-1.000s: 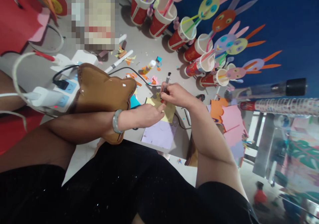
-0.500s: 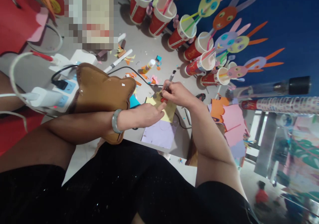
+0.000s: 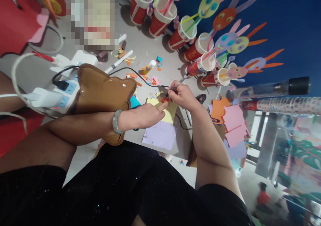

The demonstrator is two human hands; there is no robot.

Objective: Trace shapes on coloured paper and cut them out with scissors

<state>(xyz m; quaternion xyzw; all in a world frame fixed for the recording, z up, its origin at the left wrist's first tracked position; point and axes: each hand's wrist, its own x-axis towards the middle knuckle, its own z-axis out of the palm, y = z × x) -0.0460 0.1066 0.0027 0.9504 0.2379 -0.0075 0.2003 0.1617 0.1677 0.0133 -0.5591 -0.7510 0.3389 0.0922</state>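
Observation:
My right hand (image 3: pixel 182 95) grips a slim pen (image 3: pixel 180 81) with a clear barrel, its lower end pointing down at a small red piece (image 3: pixel 165 100). That piece lies over a yellow paper sheet (image 3: pixel 172 111). Reaching in from the left, my left hand (image 3: pixel 146 115) has its index finger stretched out, with the fingertip at the red piece's lower edge. The other left fingers are partly hidden. A lilac paper sheet (image 3: pixel 160 136) lies below the yellow one, near the table edge. My left wrist wears a grey-green bangle (image 3: pixel 116 122).
A brown cushion (image 3: pixel 105 88) lies under my left forearm beside a power strip (image 3: pixel 69 87) with cables. Red paper cups (image 3: pixel 175 40) with paper rabbit faces line the back. A glue stick (image 3: pixel 149 67) and paper scraps (image 3: pixel 154 80) lie mid-table; coloured paper (image 3: pixel 234 119) is stacked right.
The pen has tilted from near upright to leaning right, and my right hand has shifted slightly right. More of the red piece shows. My left hand stays in place.

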